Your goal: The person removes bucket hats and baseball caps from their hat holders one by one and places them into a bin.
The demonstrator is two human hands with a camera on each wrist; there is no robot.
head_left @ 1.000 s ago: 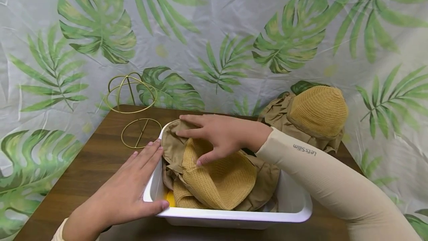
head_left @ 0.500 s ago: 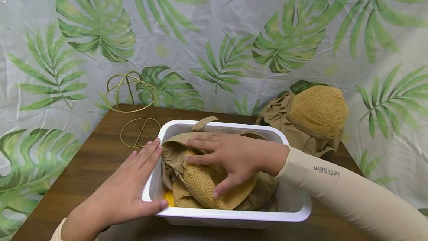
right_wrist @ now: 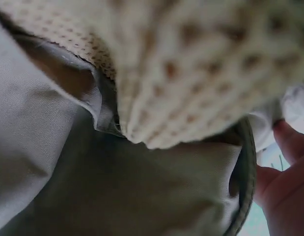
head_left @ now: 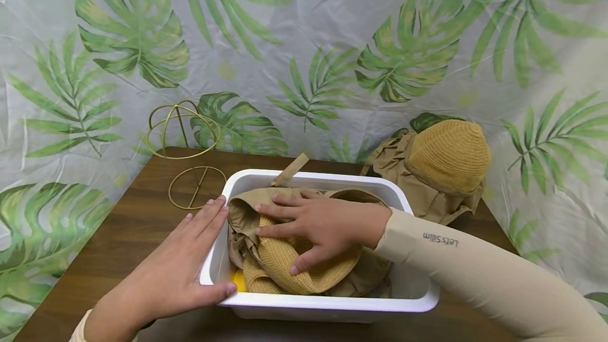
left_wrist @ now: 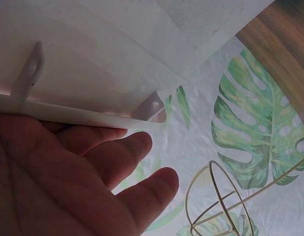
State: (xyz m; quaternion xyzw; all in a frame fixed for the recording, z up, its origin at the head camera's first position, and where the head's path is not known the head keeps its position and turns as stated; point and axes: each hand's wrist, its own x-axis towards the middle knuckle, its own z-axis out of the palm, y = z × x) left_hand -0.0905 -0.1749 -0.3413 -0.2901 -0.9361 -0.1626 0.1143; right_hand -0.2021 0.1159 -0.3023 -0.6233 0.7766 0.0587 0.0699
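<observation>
A white plastic bin (head_left: pixel 328 304) holds a hat with a mustard knitted crown (head_left: pixel 280 265) and a tan cloth brim (head_left: pixel 242 218). My right hand (head_left: pixel 323 223) lies on the hat with fingers spread, pressing it down. In the right wrist view, knit (right_wrist: pixel 191 83) and tan cloth (right_wrist: pixel 142 182) fill most of the picture, with part of the hand at the right edge. My left hand (head_left: pixel 176 257) rests along the bin's left rim, fingers straight and thumb on the near corner. The left wrist view has those fingers against the rim (left_wrist: pixel 88 115).
Another tan hat with a knitted crown (head_left: pixel 448 154) sits at the table's back right. A gold wire stand (head_left: pixel 182 131) with a round base stands at the back left. A tan strap (head_left: pixel 290 169) sticks up past the bin's back rim. Something yellow (head_left: pixel 239 280) lies in the bin.
The brim has come down inside the bin, uncovering the back rim. My right hand moved down with it, then slightly left. A strap has risen at the back. The left hand stays put.
</observation>
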